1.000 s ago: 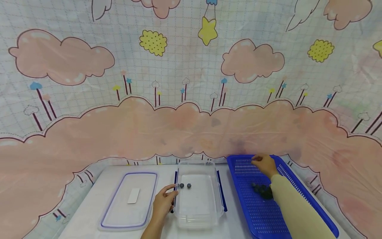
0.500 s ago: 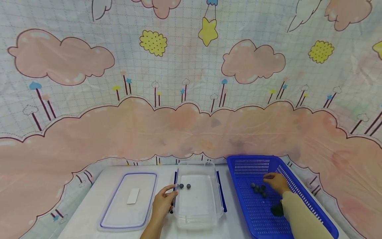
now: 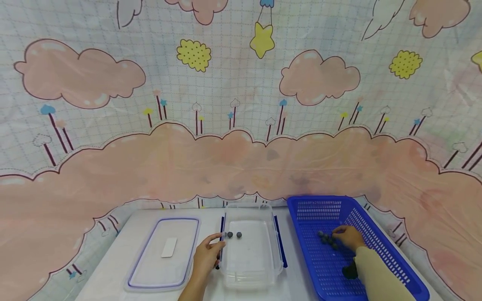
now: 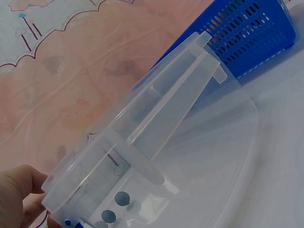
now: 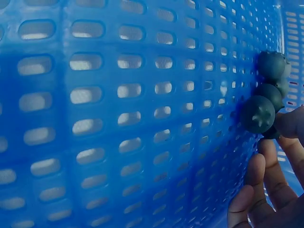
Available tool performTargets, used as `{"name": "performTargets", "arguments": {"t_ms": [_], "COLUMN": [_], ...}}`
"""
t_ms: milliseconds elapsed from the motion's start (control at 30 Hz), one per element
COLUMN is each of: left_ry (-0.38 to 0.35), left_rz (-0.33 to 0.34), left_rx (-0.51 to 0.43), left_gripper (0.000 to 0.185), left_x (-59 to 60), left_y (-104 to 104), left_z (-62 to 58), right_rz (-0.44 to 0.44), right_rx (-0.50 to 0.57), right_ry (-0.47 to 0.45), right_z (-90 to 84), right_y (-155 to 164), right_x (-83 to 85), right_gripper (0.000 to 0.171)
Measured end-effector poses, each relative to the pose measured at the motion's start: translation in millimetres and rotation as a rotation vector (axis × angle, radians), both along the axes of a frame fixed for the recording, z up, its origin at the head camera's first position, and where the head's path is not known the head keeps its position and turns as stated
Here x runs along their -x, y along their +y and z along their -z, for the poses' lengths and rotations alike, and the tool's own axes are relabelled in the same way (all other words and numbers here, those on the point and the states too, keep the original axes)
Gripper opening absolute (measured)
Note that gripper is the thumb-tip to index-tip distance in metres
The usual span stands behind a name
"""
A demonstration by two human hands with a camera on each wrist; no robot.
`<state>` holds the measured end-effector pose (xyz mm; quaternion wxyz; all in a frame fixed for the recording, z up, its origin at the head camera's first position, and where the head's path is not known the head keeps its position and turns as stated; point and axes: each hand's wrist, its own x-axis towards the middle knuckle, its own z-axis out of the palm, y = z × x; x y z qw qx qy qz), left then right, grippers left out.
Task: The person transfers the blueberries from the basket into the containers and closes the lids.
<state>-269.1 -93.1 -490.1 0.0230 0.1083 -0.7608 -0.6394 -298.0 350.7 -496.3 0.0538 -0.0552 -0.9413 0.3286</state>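
Gripping the left edge of a clear container (image 3: 249,253) at lower centre of the frame with thumb and fingers of the left hand (image 3: 205,255). Seeing two round berries (image 3: 239,235) inside, toward the left wall. Reaching with the right hand (image 3: 349,237) into a blue basket (image 3: 319,267) at lower right, touching the clustered dark berries (image 5: 270,93) with bent thumb and forefinger, but not being able to tell whether pinching any. Seeing a dark lump (image 3: 349,271) beside the pale sleeve (image 3: 380,274), and at lower left a blue-edged lid (image 3: 152,265) lying on the white table (image 3: 113,271), showing a white rectangle (image 3: 169,247) within.
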Motion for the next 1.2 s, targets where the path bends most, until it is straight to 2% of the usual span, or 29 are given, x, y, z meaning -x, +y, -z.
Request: {"name": "performTargets", "arguments": {"t_ms": [333, 833, 1033, 1200], "left_ry": [0.021, 0.008, 0.010, 0.007], "left_rz": [0.003, -0.001, 0.001, 0.004], "left_rx": [-0.007, 0.011, 0.011, 0.009], "left_gripper": [0.037, 0.038, 0.038, 0.039], "left_x": [0.8, -1.3, -0.9, -0.5], "left_y": [-0.1, 0.3, -0.2, -1.3], "left_z": [1.5, 0.4, 0.6, 0.5], "right_rz": [0.025, 0.038, 0.009, 0.003], "right_rx": [0.011, 0.041, 0.059, 0.046], "right_ry": [-0.017, -0.053, -0.027, -0.024], "right_z": [0.5, 1.1, -5.0, -17.3], "right_y": [-1.9, 1.1, 5.0, 8.5], "right_x": [-1.6, 0.1, 3.8, 8.3], "right_gripper": [0.023, 0.028, 0.028, 0.030]}}
